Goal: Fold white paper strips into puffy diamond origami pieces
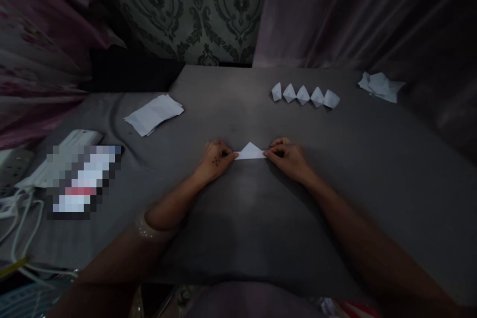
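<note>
A small white paper folded into a triangle (251, 151) lies flat on the grey cloth-covered surface (335, 184). My left hand (215, 159) pinches its left corner with fingers closed. My right hand (288, 156) pinches its right corner the same way. Both forearms reach in from the bottom edge, and a pale bangle (152, 231) sits on my left wrist.
A row of several folded white paper pieces (304, 95) lies behind my hands. A stack of flat paper sheets (154, 114) is at the back left, crumpled papers (380, 86) at the far right. A power strip with white cables (15, 179) sits at the left edge.
</note>
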`<state>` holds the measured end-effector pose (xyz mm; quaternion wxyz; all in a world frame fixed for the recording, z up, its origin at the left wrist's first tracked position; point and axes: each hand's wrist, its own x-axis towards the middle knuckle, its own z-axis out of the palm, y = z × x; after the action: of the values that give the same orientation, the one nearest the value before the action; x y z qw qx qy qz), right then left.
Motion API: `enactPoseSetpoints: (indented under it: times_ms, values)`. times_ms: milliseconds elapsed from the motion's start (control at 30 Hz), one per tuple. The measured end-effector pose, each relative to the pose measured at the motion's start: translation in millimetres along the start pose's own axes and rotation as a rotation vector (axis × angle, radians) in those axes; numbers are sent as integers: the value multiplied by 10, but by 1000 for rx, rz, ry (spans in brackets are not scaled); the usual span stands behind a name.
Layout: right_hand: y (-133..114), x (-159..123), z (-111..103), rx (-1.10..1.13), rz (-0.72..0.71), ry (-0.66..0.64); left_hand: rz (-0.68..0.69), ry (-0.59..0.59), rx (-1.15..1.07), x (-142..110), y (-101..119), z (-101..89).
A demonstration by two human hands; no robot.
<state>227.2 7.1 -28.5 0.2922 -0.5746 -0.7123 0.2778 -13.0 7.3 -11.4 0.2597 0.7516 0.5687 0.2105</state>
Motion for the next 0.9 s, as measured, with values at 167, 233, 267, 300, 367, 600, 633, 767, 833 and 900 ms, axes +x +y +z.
enactPoseSetpoints:
  times_ms: [167, 233, 267, 300, 367, 600, 633, 767, 833, 900]
  values:
    - [3, 11, 12, -17, 29, 11, 6, -15, -17, 12, 23, -8]
    - [4, 10, 14, -16, 34, 16, -1, -26, -11, 18, 23, -5]
    - [6, 11, 14, -15, 35, 14, -2, -23, 1, 20, 22, -2]
    - [8, 11, 15, -15, 37, 11, 0, -16, 17, 20, 20, 3]
    - [14, 13, 15, -18, 38, 2, 0, -4, 59, 17, 15, 14]
    - [38, 27, 13, 9, 20, -20, 22, -8, 141, -21, -24, 73]
    - [38, 31, 12, 10, 22, -24, 28, 1, 161, -28, -27, 86]
    - [32, 39, 6, 1, 26, -24, 30, 34, 259, -58, 2, 126]
    - [30, 39, -1, 4, 20, -30, 34, 32, 312, -75, 40, 133]
    - [29, 38, -13, 3, 20, -42, 31, 17, 364, -92, 83, 135]
